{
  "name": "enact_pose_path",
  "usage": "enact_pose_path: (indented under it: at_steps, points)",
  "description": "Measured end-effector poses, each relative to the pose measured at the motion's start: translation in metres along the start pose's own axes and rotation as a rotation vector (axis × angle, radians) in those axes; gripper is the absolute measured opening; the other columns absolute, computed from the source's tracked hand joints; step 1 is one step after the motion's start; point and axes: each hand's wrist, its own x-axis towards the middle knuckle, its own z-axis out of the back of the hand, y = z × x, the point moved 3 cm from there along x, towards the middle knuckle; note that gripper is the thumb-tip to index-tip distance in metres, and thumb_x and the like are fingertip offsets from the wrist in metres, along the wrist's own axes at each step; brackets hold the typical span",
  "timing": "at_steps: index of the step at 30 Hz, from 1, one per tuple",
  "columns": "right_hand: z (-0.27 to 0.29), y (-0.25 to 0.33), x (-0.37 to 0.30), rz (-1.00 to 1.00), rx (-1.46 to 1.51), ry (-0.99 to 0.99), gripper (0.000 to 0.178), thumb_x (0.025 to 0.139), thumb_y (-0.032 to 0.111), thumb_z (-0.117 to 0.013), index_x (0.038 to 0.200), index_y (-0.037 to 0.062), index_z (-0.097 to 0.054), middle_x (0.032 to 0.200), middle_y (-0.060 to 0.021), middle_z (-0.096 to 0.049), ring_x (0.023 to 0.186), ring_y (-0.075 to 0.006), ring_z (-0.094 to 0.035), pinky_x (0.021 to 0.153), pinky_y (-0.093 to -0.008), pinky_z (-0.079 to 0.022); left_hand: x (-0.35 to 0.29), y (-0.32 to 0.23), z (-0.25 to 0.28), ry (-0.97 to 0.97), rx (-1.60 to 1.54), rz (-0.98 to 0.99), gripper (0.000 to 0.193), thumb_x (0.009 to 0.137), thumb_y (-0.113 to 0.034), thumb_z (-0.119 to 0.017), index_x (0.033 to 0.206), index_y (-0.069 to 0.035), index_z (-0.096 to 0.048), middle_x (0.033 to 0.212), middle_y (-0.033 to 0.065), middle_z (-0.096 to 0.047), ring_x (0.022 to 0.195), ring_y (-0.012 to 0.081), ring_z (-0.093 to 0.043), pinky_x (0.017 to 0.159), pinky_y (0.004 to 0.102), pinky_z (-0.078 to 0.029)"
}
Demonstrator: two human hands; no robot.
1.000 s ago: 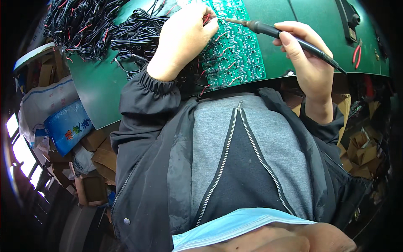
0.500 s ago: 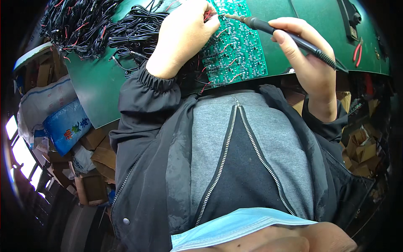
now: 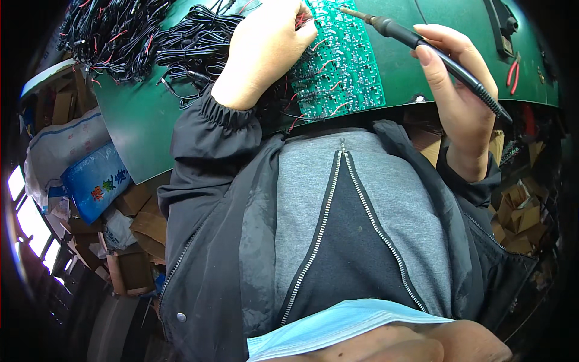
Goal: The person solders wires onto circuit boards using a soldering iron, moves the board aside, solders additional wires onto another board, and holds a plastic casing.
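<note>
My right hand (image 3: 461, 90) is closed around a black soldering iron (image 3: 416, 43). Its tip points left, over the upper part of a green circuit board panel (image 3: 356, 72) full of small components. Red wires stick up along the panel's left side. At the panel's upper left edge, my left hand (image 3: 268, 51) pinches a cable with red wire ends (image 3: 301, 19); its fingertips are partly hidden at the top of the picture. Coiled black cables (image 3: 196, 45) lie just left of this hand.
A large heap of black cables (image 3: 111, 39) fills the green table's (image 3: 129, 120) far left. Red-handled pliers (image 3: 514, 75) lie to the right, near a dark stand (image 3: 503, 27). Cardboard boxes (image 3: 520, 208) and a blue bag (image 3: 95, 181) are below table height at the sides.
The soldering iron has moved right, away from the left hand's fingertips, with my right hand drawing back right and slightly down. My left hand has barely shifted.
</note>
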Motion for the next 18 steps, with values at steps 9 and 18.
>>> enact_pose_path:
  at_steps: [9, 18]
  points:
    - [0.009, -0.014, 0.002, -0.013, -0.010, -0.003, 0.020, 0.099, 0.001, -0.066, 0.118, -0.0059, -0.069, 0.108, -0.0097, -0.070, 0.096, -0.0146, -0.070, 0.087, -0.0240, -0.054, 0.000, -0.007, 0.007, -0.034, -0.096, -0.080, 0.014, 0.088, -0.014, -0.072, 0.091, -0.003, -0.063, 0.082, 0.0155, -0.065, 0.077, 0.0346, -0.066, 0.070, 0.0415, -0.053]
    - [-0.007, -0.008, 0.000, -0.098, 0.100, 0.063, 0.020, 0.098, 0.001, -0.068, 0.116, -0.0066, -0.069, 0.107, -0.0097, -0.070, 0.094, -0.0147, -0.069, 0.085, -0.0237, -0.052, 0.001, -0.008, 0.007, 0.014, -0.067, -0.074, 0.015, 0.086, -0.014, -0.073, 0.088, -0.003, -0.063, 0.080, 0.0151, -0.064, 0.075, 0.0343, -0.064, 0.069, 0.0413, -0.052]
